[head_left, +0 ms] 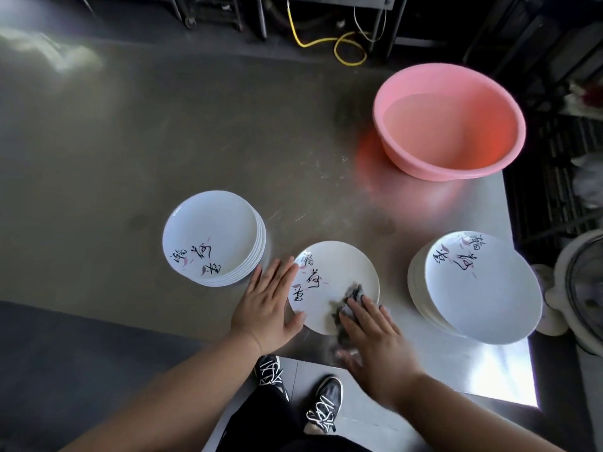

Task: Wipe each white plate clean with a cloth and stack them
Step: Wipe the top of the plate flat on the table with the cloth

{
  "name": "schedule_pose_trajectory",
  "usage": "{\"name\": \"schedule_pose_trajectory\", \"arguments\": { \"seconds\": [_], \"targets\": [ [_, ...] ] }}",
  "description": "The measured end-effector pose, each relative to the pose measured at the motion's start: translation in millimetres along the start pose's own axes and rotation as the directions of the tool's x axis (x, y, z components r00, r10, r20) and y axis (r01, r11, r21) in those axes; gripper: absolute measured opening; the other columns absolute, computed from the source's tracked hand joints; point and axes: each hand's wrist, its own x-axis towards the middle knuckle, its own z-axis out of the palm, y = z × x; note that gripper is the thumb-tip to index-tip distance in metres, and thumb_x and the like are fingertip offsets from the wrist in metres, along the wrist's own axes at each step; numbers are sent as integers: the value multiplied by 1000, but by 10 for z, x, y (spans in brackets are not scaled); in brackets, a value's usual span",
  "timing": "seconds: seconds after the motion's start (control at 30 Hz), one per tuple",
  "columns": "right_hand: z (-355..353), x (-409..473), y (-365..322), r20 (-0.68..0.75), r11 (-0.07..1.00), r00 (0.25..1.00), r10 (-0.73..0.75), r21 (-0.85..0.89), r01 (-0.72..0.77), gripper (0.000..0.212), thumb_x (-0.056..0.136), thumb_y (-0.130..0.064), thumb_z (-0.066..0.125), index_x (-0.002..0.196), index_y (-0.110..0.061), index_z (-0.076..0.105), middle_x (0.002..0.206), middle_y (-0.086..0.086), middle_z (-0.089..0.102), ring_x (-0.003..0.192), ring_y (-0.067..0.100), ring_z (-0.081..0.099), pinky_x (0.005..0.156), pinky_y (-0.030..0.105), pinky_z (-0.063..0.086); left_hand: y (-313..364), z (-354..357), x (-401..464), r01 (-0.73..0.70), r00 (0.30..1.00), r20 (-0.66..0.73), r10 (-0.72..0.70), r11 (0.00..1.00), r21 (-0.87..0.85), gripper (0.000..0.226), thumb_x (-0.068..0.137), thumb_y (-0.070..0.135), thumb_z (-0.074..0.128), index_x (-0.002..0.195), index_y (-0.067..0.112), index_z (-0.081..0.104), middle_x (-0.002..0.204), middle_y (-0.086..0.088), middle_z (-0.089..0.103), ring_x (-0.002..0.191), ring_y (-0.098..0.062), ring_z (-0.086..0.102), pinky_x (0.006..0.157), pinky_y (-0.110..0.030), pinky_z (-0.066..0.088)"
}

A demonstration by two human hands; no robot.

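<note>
Under the right hand: dark cloth, pressed flat onto the near-right part of the single plate. Fingers straight, close together, palm down. Cloth bunches out past the fingertips and beside the thumb; can't tell if the thumb hooks any of it, hand is motion-blurred.

Left hand lies flat w/ fingers spread narrow, fingertips and thumb touching the plate's left rim, bracing it. Not gripping.

Plate sits flat on the steel table, near its front edge, between both hands. Round, so no real long axis; the printed calligraphy runs from beyond the left fingertips down toward the left thumb, i.e. far-to-near along the left half.

Just left of and beyond the left fingertips: left stack, edges tidy, prob the done pile. Right of the right hand, apart from it: right stack, top plates slid off-centre and leaning toward the table's right edge. Well beyond the right fingertips: pink basin.

Risks, IMO:
- plate near the table front + wipe strokes pulling nearward = could slide off if the left-hand brace slips.
- right stack already skewed by the edge; a bump from the right forearm or a careless pick could topple it.
- steel looks slick, a flat-palm brace gives little hold.
</note>
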Motion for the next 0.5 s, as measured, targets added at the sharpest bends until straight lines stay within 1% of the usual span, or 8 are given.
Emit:
{"name": "schedule_pose_trajectory", "arguments": {
  "seconds": [0.07,0.1,0.17,0.23,0.3,0.37,0.43,0.5],
  "targets": [
    [-162,290,123,-48,999,998,48,-8,-49,82,94,-69,35,156,-18,49,169,2,35,160,27,16,127,50,25,-12,-14,-3,-19,1000,-13,18,1000,-3,98,85,52,57,167,14,20,176,2,11,162,-22,12,127,-56,20],
    [-249,465,169,-34,999,999,37,2,-37,85,94,-71,31,161,-20,41,173,0,25,162,25,6,129,49,19,-13,-19,-10,-29,999,-15,29,1000,-3,96,85,49,56,167,13,21,176,2,12,162,-23,12,127,-57,21],
    [-354,798,220,43,994,994,-102,-39,104,89,94,-76,20,167,-25,21,176,-4,4,160,20,-17,132,47,5,-11,-28,-21,-47,999,-20,47,999,-7,93,85,44,54,167,12,23,176,0,13,162,-25,13,127,-58,21],
    [-422,1052,226,134,948,957,-258,-157,277,89,93,-78,9,168,-31,4,174,-7,-13,156,18,-30,130,44,-11,1,-38,-24,-55,998,-27,55,998,-13,91,85,42,54,166,11,25,176,-1,16,162,-26,13,127,-59,20],
    [-454,1160,240,175,919,938,-300,-213,333,88,91,-79,5,166,-34,-8,170,-11,-25,152,16,-38,125,39,-21,9,-71,-22,-49,999,-24,49,999,-12,91,85,43,56,165,10,27,175,-2,19,162,-27,16,127,-59,21],
    [-426,1083,281,168,937,955,-246,-210,278,90,92,-79,5,167,-32,-10,171,-9,-26,150,16,-41,124,38,-23,13,-103,-10,-38,999,-7,38,999,-2,91,85,45,58,164,10,30,174,-3,21,161,-28,19,126,-59,22],
    [-320,847,297,124,974,986,-113,-184,135,91,92,-77,6,168,-28,-7,174,-5,-22,152,19,-38,127,41,-17,28,-101,-10,-31,1000,4,31,1000,4,92,84,47,58,164,11,30,174,-2,22,161,-28,20,126,-58,22],
    [-229,631,218,85,987,996,33,-161,-19,94,90,-78,2,168,-25,-4,174,-3,-19,156,22,-33,129,44,-10,26,-87,-16,-33,999,-7,33,999,6,93,84,48,58,165,11,29,174,0,21,161,-27,19,126,-58,22]
  ]
}}
